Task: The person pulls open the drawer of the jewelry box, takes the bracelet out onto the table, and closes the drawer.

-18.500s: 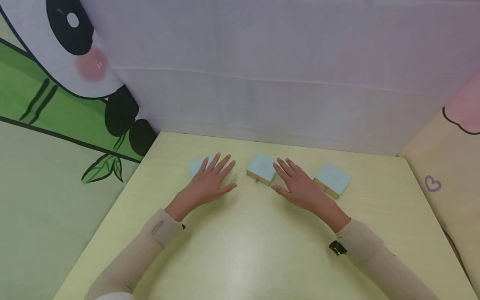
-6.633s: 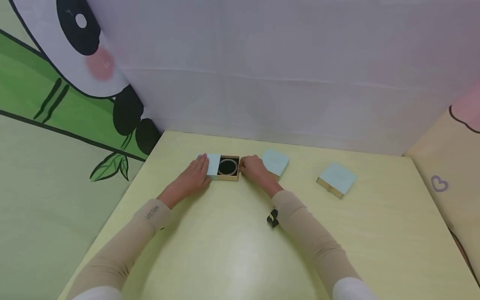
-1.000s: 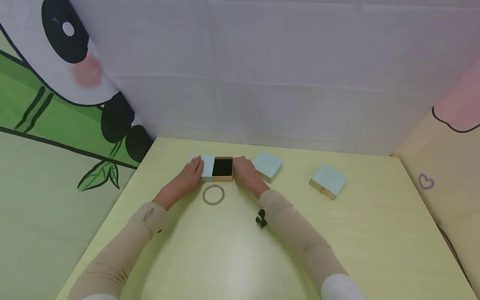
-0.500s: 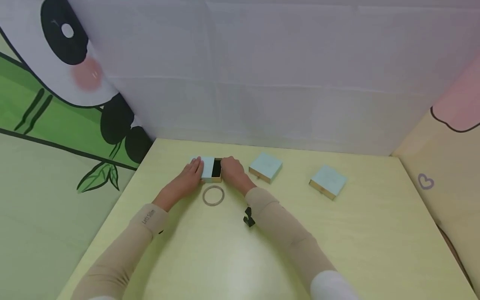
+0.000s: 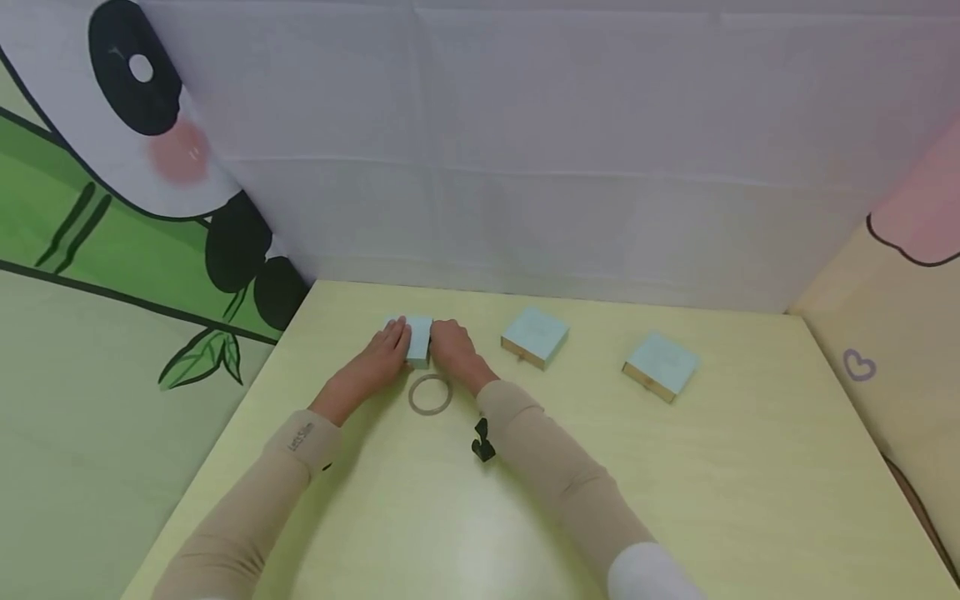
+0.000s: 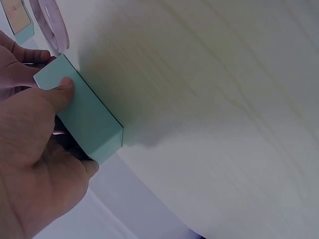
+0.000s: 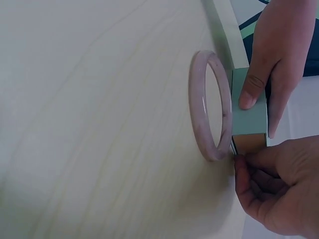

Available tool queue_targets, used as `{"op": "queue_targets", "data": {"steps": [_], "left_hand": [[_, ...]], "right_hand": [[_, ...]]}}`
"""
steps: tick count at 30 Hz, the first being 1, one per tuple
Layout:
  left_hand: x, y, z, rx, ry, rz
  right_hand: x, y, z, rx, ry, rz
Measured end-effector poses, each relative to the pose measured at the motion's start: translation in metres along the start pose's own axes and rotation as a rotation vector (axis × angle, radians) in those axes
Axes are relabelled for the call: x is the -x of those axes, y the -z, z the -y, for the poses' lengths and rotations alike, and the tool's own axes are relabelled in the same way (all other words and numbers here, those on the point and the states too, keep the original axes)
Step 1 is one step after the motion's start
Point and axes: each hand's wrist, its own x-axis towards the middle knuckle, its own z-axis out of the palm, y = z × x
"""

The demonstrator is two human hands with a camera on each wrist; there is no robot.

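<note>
A light blue drawer-style gift box lies at the table's far left. My left hand grips its sleeve, fingers over the top and thumb against the front side, as the left wrist view shows. At the box's right end my right hand has its fingers curled, thumb and index finger together at the tan drawer end. That drawer sticks out slightly from the sleeve. Just in front of the box lies a pale pinkish bangle, apart from both hands.
Two similar light blue boxes sit farther right, one near the middle and another beyond it. A pale cloth wall closes off the back of the table, and printed cloth hangs at the left.
My right hand has moved left and pushed the drawer almost fully into the sleeve, hiding its black inside. Earlier the bangle was in the drawer; now it lies on the table.
</note>
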Motion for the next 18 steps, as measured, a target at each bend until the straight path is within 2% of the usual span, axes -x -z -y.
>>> {"op": "queue_targets", "data": {"steps": [7,12,18], "left_hand": [[0.002,0.0031,0.0011,-0.021,-0.009,-0.008],[0.0039,0.0053,0.0007,-0.003,0.008,0.024],[0.0061,0.0072,-0.0004,-0.008,-0.006,0.004]], "right_hand": [[-0.0006,0.0019,0.0015,0.018,0.011,0.0],[0.0016,0.0045,-0.0006,-0.02,0.071,-0.002],[0.0045,0.0064,-0.0074,-0.052,0.128,0.012]]}}
